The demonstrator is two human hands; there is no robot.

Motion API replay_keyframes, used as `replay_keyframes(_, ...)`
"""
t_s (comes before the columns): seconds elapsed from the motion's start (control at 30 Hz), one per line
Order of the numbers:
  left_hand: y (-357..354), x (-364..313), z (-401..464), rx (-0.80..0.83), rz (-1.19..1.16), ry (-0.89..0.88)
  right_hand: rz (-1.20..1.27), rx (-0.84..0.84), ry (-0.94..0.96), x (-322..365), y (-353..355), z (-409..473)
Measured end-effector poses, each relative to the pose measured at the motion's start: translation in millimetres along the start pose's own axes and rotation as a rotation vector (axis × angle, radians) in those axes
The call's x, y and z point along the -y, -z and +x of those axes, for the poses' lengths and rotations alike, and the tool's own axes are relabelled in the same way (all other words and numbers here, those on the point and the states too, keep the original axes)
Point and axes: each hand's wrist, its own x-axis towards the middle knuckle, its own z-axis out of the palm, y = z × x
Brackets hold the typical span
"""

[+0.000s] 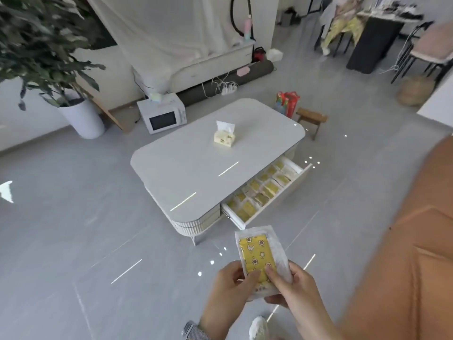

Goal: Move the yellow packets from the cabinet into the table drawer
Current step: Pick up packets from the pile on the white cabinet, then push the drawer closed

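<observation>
Glossy grey floor [73, 241] (rectangular crinkly packet [259, 256])

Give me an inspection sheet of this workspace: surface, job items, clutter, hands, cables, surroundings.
Surface: white coffee table with a glossy top that mirrors ceiling lights.
Job's things: table drawer pulled open, already holding rows of yellow packets; one more yellow packet held in front of the person, short of the drawer.
Clutter: tissue box on the tabletop.
Hands: left hand and right hand both grip the held packet at its lower end.
Cables: white power strip with loose cords on the floor beyond the table.
Surroundings: microwave on the floor, potted plant, small wooden stool, orange sofa at right.
</observation>
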Motion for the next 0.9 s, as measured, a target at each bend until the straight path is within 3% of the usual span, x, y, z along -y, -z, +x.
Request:
replay_keyframes(0.33, -79, -74, 163, -0.036, -0.051, 0.061, -0.101, 0.029, -0.008, 98, 61, 165)
replay_keyframes(0.5, -87, -98, 253, -0.12, -0.099, 0.109, -0.136, 0.061, -0.066, 123, 60, 262)
replay_keyframes(0.9, -106, -124, 474, -0.153, -0.042, 0.159, -0.182, 0.093, -0.121, 156, 67, 489)
